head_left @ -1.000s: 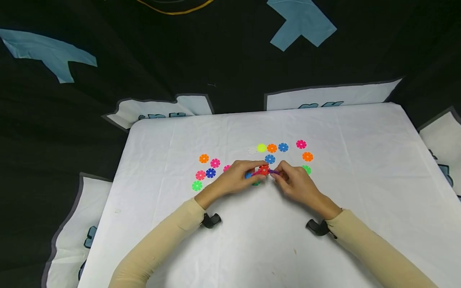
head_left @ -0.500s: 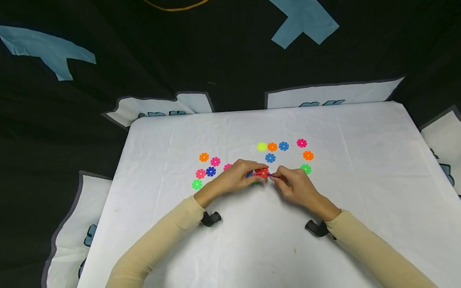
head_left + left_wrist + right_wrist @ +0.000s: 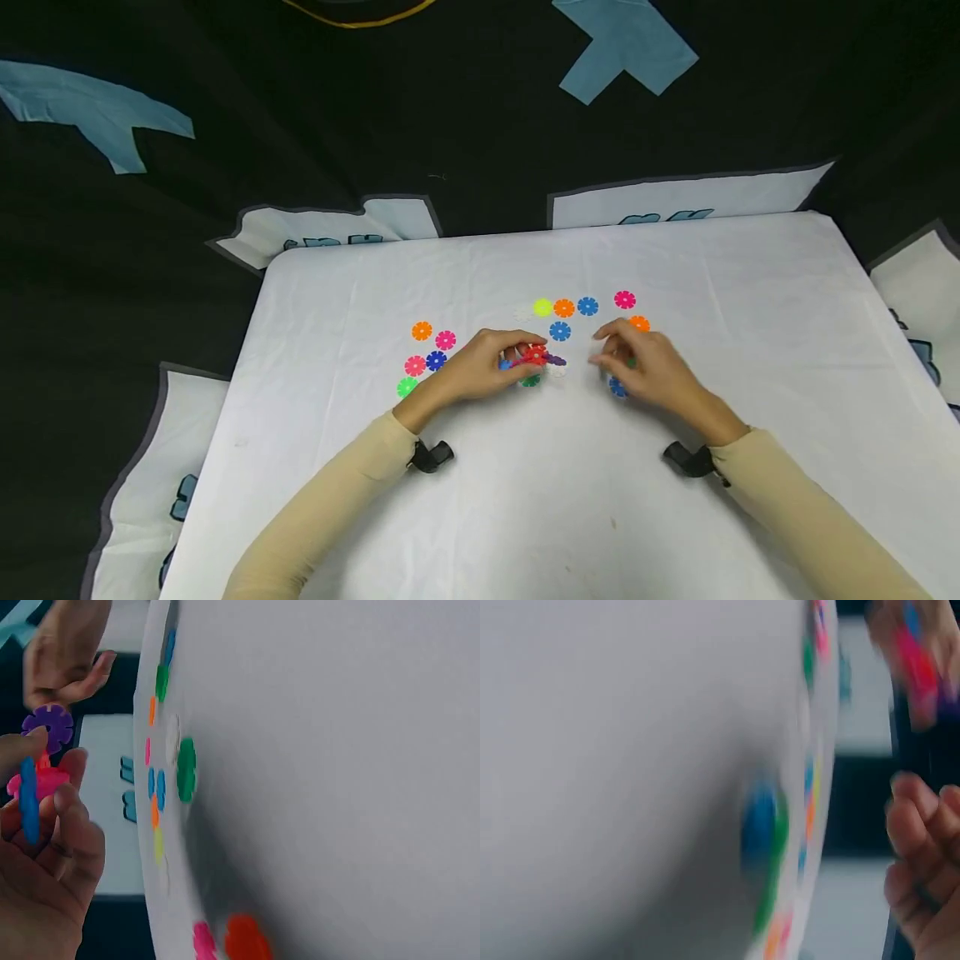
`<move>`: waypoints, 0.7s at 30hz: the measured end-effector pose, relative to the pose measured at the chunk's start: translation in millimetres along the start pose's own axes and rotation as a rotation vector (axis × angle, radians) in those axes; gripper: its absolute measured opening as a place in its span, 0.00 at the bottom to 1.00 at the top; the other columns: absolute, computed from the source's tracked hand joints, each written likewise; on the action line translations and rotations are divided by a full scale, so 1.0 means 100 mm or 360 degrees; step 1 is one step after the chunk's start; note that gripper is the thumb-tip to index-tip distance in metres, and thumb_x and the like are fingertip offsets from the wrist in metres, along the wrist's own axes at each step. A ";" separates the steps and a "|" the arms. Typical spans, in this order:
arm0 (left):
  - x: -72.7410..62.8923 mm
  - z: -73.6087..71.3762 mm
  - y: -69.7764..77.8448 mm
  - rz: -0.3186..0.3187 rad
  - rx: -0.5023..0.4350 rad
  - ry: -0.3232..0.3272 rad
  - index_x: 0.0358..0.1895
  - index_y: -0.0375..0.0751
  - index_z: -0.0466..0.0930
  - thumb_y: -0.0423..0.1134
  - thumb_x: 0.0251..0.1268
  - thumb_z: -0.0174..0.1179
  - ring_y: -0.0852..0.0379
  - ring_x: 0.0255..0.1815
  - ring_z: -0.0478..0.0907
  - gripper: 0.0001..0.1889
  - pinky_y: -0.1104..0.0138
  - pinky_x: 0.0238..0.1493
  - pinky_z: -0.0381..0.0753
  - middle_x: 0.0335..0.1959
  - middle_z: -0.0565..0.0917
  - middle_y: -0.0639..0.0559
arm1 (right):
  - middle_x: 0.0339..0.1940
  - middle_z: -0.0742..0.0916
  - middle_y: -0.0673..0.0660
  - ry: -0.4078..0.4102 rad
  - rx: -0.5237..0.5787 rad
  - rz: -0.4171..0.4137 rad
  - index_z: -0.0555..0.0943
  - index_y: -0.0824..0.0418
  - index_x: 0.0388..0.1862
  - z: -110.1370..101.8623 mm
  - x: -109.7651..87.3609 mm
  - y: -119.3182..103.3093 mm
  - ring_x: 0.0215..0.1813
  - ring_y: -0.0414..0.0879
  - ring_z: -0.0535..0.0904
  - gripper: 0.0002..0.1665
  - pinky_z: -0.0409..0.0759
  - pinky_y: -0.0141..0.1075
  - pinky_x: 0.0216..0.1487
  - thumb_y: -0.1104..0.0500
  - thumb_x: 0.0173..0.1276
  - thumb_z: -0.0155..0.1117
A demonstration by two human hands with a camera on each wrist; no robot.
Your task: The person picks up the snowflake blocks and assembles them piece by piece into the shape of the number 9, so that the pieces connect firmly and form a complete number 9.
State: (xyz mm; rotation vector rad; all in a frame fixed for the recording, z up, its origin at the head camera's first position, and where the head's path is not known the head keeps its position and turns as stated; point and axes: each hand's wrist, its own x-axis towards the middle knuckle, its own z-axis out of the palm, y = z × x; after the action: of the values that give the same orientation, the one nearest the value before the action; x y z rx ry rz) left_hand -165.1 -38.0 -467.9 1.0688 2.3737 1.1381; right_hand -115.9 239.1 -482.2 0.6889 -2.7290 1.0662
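My left hand pinches a cluster of joined notched plastic discs between thumb and fingers, raised over the table. A red disc sits in its middle, and a purple disc sticks out on the right. The cluster also has a pink disc and a blue disc, partly covered by the fingers. My right hand is apart from the cluster, fingers loosely bent with nothing between thumb and fingertips. Beneath it lie a dark blue disc and a green disc, blurred in the right wrist view.
Loose discs lie on the white tablecloth: a yellow disc, an orange disc and several others behind the hands. More lie left, among them a pink disc. A green disc rests below the left fingertips.
My right hand has let go of the purple disc and moved right, its fingers parting. The purple disc stays on the cluster in my left hand, which has shifted slightly left.
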 end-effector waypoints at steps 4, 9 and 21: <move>-0.05 -0.04 -0.06 -0.0044 -0.0121 0.0028 0.63 0.43 0.77 0.39 0.64 0.65 0.60 0.41 0.75 0.23 0.71 0.42 0.78 0.41 0.84 0.52 | 0.35 0.81 0.56 -0.0033 -0.0360 0.0287 0.80 0.64 0.52 -0.23 -0.07 0.36 0.33 0.46 0.73 0.21 0.73 0.38 0.33 0.61 0.61 0.72; -0.06 -0.04 -0.08 -0.0029 -0.0228 -0.0036 0.62 0.43 0.78 0.40 0.67 0.63 0.59 0.57 0.77 0.21 0.68 0.58 0.77 0.58 0.82 0.49 | 0.36 0.75 0.58 -0.0150 -0.0404 0.0424 0.78 0.65 0.61 -0.25 -0.08 0.61 0.31 0.48 0.69 0.26 0.67 0.37 0.30 0.59 0.66 0.68; -0.04 -0.04 -0.07 -0.0096 -0.0321 -0.0057 0.63 0.45 0.77 0.39 0.70 0.59 0.61 0.57 0.74 0.19 0.63 0.60 0.75 0.55 0.80 0.58 | 0.33 0.79 0.60 -0.0191 -0.0197 0.0568 0.76 0.68 0.46 -0.20 0.06 0.54 0.35 0.51 0.73 0.14 0.75 0.38 0.36 0.65 0.64 0.67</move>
State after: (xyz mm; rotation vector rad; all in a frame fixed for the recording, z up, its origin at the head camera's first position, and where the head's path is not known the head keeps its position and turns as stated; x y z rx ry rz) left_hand -168.2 -46.5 -471.2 0.9352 2.1934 1.2932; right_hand -147.3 285.1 -499.1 0.2595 -3.0689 0.9301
